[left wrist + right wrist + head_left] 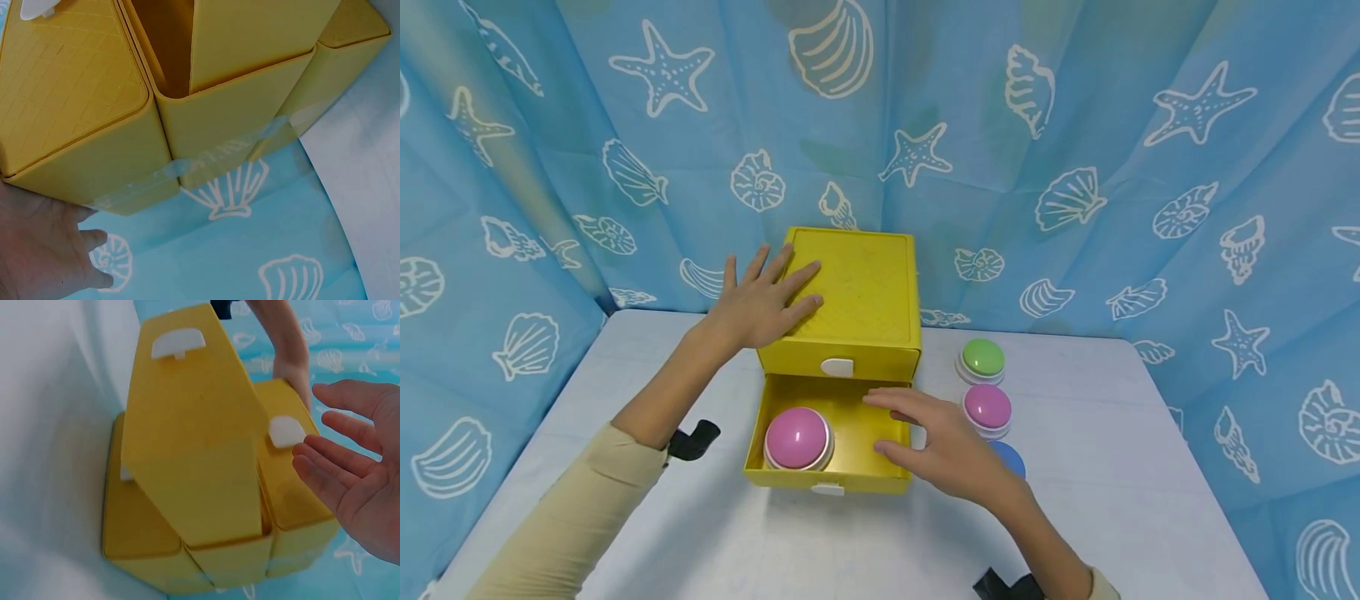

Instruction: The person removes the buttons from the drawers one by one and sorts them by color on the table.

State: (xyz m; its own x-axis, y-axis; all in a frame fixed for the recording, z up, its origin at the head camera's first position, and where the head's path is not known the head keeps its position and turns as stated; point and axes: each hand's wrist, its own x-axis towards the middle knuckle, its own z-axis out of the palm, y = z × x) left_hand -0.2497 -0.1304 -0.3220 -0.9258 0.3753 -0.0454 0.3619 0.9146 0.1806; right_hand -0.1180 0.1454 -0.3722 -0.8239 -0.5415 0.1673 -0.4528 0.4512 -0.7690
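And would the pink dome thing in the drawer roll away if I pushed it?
Probably not: the pink dome sits level on a wide, round white base, so it would more likely slide. The walls of the drawer would probably stop it. Its shiny top looks smooth, so it might feel slippery.

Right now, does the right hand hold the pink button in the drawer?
No, the pink button lies in the open drawer, apart from the right hand.

Right of the large pink dome (797, 439), the pulled-out drawer (853, 425) has room below the right hand (943, 442); the upper drawer (883, 364) roofs its back. Farther right, a green dome (983, 357), smaller pink dome (988, 406) and blue dome (1010, 458) obstruct passage.
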